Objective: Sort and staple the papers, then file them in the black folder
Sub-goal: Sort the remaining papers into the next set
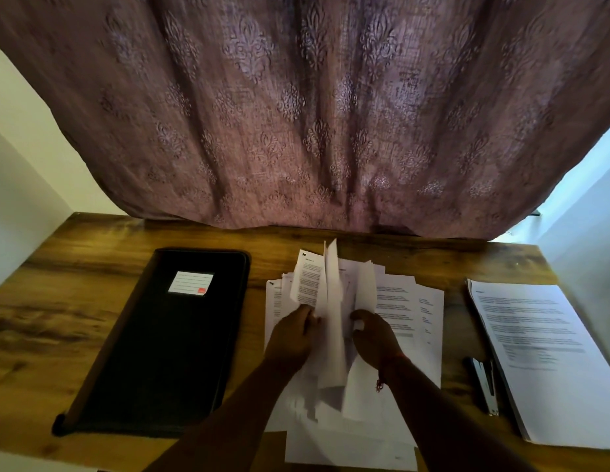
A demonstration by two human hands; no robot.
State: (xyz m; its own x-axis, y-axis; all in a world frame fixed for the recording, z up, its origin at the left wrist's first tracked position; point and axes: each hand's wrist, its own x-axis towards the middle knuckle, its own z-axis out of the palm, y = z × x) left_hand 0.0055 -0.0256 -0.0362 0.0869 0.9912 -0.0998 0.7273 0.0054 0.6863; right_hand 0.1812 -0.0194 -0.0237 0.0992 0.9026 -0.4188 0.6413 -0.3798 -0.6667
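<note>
A loose pile of printed white papers [412, 315] lies spread in the middle of the wooden desk. My left hand [293, 335] and my right hand [375, 335] both grip sheets lifted upright out of that pile [332, 294], their edges standing almost on end and blurred. The closed black folder [167, 338], with a white and red label on its cover, lies flat to the left of the pile. A neat stack of printed papers [542, 356] rests at the right. The stapler [484, 383], dark with a metal base, lies between the pile and that stack.
The wooden desk [58, 301] ends at its front edge just below the papers. A patterned mauve curtain [296, 114] hangs down to the desk's back edge. White walls flank both sides.
</note>
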